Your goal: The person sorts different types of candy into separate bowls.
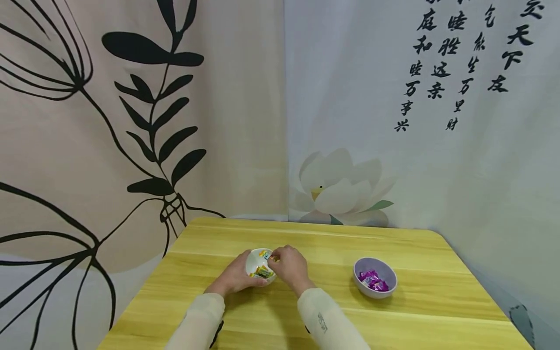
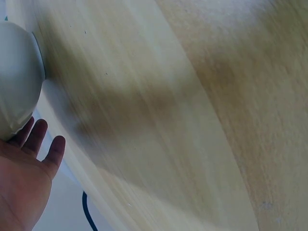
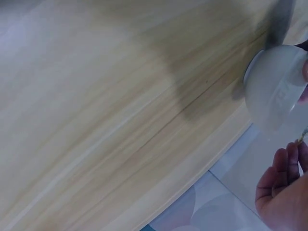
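A small white bowl stands in the middle of the table, tipped somewhat. My left hand holds it from the left, thumb along the near side and fingers spread under its outer wall, as the left wrist view also shows. Inside lie yellow-green wrapped candies, with another bright wrapper near the far rim. Over the bowl's right rim, my right hand pinches a small candy in a yellowish wrapper. Most of that candy is hidden by the fingertips; a bit of it shows in the right wrist view.
To the right on the wooden table stands a lilac bowl with several purple wrapped candies in it. A patterned cloth backdrop hangs behind the table's far edge.
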`<state>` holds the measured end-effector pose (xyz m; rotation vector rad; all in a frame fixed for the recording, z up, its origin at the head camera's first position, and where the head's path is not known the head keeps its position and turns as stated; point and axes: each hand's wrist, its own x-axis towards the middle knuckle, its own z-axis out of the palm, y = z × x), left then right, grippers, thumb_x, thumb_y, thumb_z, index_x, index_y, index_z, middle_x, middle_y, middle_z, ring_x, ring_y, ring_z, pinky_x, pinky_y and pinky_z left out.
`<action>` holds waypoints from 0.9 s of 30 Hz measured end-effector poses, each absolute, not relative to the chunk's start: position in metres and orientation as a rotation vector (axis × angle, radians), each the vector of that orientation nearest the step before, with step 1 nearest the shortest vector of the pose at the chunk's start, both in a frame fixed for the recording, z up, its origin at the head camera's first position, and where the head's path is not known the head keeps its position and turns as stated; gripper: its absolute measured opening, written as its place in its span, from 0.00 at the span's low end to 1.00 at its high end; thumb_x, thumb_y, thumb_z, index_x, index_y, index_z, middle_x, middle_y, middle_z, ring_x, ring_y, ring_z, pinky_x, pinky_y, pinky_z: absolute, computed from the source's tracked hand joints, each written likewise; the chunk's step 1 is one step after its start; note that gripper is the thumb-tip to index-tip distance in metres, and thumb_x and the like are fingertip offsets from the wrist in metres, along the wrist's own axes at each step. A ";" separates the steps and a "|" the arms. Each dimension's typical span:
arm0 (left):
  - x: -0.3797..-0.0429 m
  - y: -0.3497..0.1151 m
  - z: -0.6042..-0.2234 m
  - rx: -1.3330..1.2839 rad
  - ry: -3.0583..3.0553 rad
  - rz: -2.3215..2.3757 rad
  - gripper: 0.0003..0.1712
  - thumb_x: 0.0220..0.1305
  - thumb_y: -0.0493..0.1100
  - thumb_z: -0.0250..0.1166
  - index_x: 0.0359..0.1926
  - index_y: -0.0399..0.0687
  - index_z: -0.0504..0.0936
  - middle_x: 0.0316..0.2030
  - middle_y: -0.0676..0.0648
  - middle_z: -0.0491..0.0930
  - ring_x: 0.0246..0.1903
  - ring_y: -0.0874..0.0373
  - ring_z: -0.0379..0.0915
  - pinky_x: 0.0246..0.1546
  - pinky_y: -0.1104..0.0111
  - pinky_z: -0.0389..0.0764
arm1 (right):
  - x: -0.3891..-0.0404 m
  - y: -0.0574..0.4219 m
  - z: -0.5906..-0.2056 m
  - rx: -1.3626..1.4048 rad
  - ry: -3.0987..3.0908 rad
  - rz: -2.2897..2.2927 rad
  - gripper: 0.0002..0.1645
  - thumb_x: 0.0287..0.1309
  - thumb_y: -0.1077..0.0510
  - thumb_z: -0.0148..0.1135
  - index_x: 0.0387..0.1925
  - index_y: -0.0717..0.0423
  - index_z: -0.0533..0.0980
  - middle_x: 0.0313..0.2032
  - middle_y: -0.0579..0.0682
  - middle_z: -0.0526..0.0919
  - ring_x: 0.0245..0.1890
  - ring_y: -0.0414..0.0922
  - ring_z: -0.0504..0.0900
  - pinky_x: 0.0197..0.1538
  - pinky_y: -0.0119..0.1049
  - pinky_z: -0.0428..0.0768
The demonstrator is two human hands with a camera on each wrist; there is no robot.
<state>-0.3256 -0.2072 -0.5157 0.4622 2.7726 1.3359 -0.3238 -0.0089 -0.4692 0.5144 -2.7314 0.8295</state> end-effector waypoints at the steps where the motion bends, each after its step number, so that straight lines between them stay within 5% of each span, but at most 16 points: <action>1: -0.326 -0.205 -0.516 0.458 2.770 1.333 0.50 0.46 0.59 0.80 0.64 0.42 0.66 0.49 0.45 0.75 0.44 0.51 0.73 0.44 0.58 0.75 | -0.323 -0.008 -0.469 0.515 -2.735 0.831 0.16 0.57 0.50 0.67 0.42 0.56 0.85 0.36 0.49 0.83 0.33 0.45 0.81 0.36 0.42 0.80; 21: -0.328 -0.198 -0.510 0.435 2.760 1.293 0.53 0.44 0.55 0.82 0.66 0.40 0.66 0.50 0.43 0.75 0.45 0.49 0.74 0.45 0.53 0.76 | -0.325 0.023 -0.473 0.411 -2.734 0.773 0.19 0.60 0.48 0.68 0.47 0.57 0.85 0.44 0.55 0.84 0.41 0.53 0.84 0.40 0.48 0.83; 27: -0.327 -0.206 -0.503 0.267 2.854 1.029 0.69 0.42 0.65 0.80 0.75 0.38 0.53 0.62 0.36 0.68 0.58 0.42 0.67 0.55 0.45 0.71 | -0.327 0.043 -0.465 0.391 -2.721 0.794 0.17 0.65 0.50 0.64 0.48 0.57 0.84 0.46 0.55 0.84 0.42 0.53 0.84 0.40 0.49 0.83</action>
